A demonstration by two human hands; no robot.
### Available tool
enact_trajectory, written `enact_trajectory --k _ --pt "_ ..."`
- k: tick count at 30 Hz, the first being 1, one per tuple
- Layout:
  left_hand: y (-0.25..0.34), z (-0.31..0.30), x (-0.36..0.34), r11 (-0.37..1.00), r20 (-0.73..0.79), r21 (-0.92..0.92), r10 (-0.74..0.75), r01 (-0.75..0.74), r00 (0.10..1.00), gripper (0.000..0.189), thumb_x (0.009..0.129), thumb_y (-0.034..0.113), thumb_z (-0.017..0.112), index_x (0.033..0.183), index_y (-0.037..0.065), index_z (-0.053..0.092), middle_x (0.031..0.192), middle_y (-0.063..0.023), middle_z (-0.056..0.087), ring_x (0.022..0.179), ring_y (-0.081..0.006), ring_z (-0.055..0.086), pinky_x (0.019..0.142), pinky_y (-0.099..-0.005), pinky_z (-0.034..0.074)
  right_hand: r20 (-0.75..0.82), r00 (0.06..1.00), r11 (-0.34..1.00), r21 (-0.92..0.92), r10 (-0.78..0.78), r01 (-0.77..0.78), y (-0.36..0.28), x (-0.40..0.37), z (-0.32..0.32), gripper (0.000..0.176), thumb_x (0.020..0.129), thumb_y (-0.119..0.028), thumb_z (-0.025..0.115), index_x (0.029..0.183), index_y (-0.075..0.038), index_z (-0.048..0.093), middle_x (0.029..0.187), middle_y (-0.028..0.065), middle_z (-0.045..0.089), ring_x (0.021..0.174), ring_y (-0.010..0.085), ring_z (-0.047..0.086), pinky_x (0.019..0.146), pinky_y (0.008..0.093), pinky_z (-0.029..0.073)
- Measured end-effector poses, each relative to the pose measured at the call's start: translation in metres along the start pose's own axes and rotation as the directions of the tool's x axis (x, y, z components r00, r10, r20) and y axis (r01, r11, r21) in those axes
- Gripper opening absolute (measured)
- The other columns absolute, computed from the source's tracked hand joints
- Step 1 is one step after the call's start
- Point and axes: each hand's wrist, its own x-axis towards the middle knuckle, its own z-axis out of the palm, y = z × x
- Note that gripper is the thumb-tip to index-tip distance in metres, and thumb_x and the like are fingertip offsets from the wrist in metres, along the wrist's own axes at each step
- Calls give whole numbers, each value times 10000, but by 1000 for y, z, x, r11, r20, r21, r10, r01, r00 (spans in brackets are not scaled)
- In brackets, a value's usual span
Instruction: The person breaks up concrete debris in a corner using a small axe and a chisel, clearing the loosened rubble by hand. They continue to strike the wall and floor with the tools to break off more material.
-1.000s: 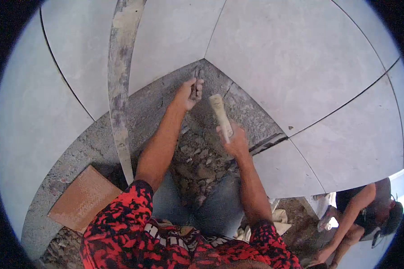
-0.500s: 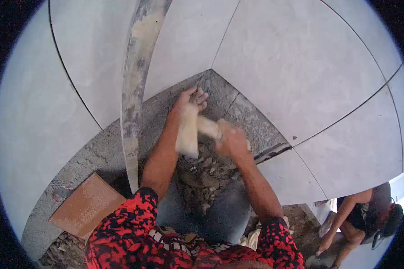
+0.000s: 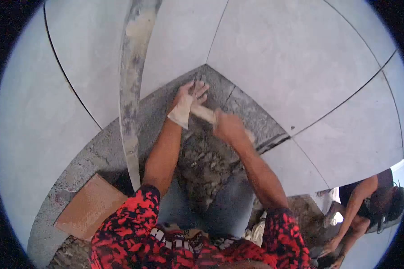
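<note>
My right hand (image 3: 229, 127) is closed around the pale handle of a hammer (image 3: 179, 113), whose broad, light-coloured head is slightly blurred and overlaps my left wrist in view. Just above that head, at the inner corner of the concrete strip, is my left hand (image 3: 194, 92). Its thumb and fingers close on a thin dark rod that looks like a chisel (image 3: 196, 80), mostly hidden by the fingers. The rough grey concrete (image 3: 249, 110) lies against the edges of large pale tiles. Broken rubble (image 3: 204, 168) covers the ground below my hands.
A long stained strip (image 3: 132, 80) runs down left of my left arm. On the left, a reddish-brown tile (image 3: 92, 206) lies on the concrete border. Large pale tiles (image 3: 296, 62) surround the corner. Another person (image 3: 363, 201) crouches at the lower right, hands low.
The hammer head has moved up toward my left hand and turned. My left hand keeps nearly the same place at the corner. The other person's hands have moved lower.
</note>
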Motion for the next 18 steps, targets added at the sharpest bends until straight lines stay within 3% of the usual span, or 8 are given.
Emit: enact_trajectory --k 2,4,5,7,11,13,17,18 --pt "2 -7 15 992 -163 -55 -119 111 979 240 812 218 385 909 16 471 721 -27 526 738 -187 542 561 -288 434 -21 999 995 90 -49 50 -9 -25 -6 213 657 -188 514 798 -52 431 760 148 551 702 317 541 611 415 435" --pt "-8 -70 63 780 600 -268 -324 566 731 259 799 203 441 1010 51 433 747 -33 521 722 -108 500 565 -217 397 -61 996 983 167 -69 79 -13 -44 -14 228 641 -178 533 807 -57 433 753 147 549 706 318 540 613 414 432" --pt "-4 -65 53 779 594 -273 -325 565 736 259 799 203 441 1010 51 433 747 -33 521 722 -108 500 565 -217 397 -103 991 961 255 -80 104 -15 -55 -13 248 625 -168 552 817 -63 435 745 147 546 710 320 539 615 412 429" --pt "9 -40 37 934 -56 243 -258 263 965 252 830 204 354 964 32 480 522 11 377 388 -81 286 347 -231 305 -118 990 953 282 -78 109 -9 -73 -10 257 613 -161 563 817 -69 438 738 145 543 710 321 537 612 415 424" --pt "13 -85 60 709 -220 626 -239 325 946 267 814 225 364 947 55 520 544 -55 478 451 -150 433 421 -291 381 -77 997 950 309 -31 53 9 -88 -3 256 610 -156 564 825 -74 451 743 158 538 709 336 527 610 426 414" --pt "-3 -141 114 -271 268 929 19 -253 963 309 789 265 374 929 44 539 690 -159 560 608 -269 535 560 -366 423 -82 996 947 322 16 11 9 -89 6 247 619 -156 559 827 -71 456 743 165 540 707 344 523 611 430 410" --pt "19 -57 24 -403 67 911 -79 -94 995 359 765 291 383 908 -7 522 841 -215 539 779 -350 528 693 -395 402 -120 988 896 442 99 -36 6 -94 19 225 648 -156 539 838 -59 466 738 187 544 707 365 516 617 438 403" --pt "6 -51 5 -374 33 927 82 0 996 357 767 292 382 884 -15 522 831 -221 536 780 -357 522 692 -393 401 -126 987 895 444 100 -34 6 -95 21 225 648 -156 539 838 -59 466 738 187 544 707 365 516 617 438 403"
